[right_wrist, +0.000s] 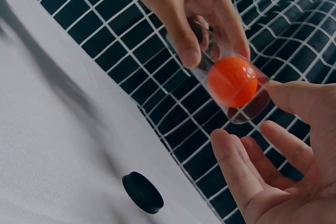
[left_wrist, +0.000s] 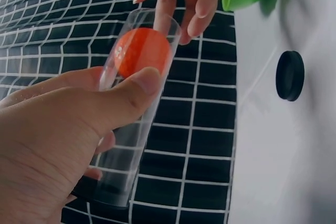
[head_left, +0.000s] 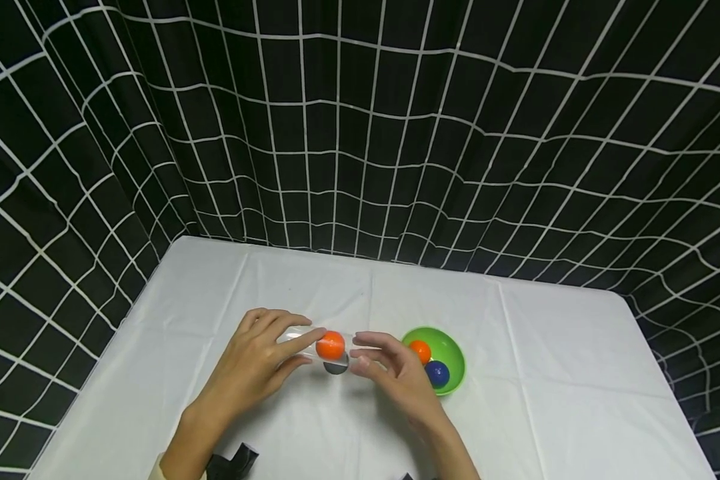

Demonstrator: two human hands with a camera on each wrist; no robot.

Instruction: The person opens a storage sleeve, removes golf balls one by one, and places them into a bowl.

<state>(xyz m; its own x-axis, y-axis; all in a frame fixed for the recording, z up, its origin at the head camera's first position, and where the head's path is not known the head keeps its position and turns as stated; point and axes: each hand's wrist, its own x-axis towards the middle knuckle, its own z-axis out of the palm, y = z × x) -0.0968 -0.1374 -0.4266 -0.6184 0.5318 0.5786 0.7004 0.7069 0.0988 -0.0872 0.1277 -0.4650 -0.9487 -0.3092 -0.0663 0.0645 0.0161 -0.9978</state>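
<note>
My left hand [head_left: 255, 363] grips a clear plastic tube [left_wrist: 123, 163] above the table. Inside the tube, close to its right-hand end, sits an orange ball [head_left: 330, 345]. That end looks uncovered, while something dark shows at the opposite end in the left wrist view. My right hand [head_left: 399, 377] hovers by the ball's end with thumb and fingers spread around the rim; the thumb is very close, and I cannot tell whether it touches. Below the tube a round black cap [right_wrist: 143, 192] lies on the white cloth.
Just right of my right hand stands a green bowl [head_left: 458, 353] holding an orange ball [head_left: 421, 351] and a dark blue ball [head_left: 437, 373]. A white cloth covers the table [head_left: 576, 373]. Black curtains with a white grid [head_left: 348, 133] rise behind and at the sides.
</note>
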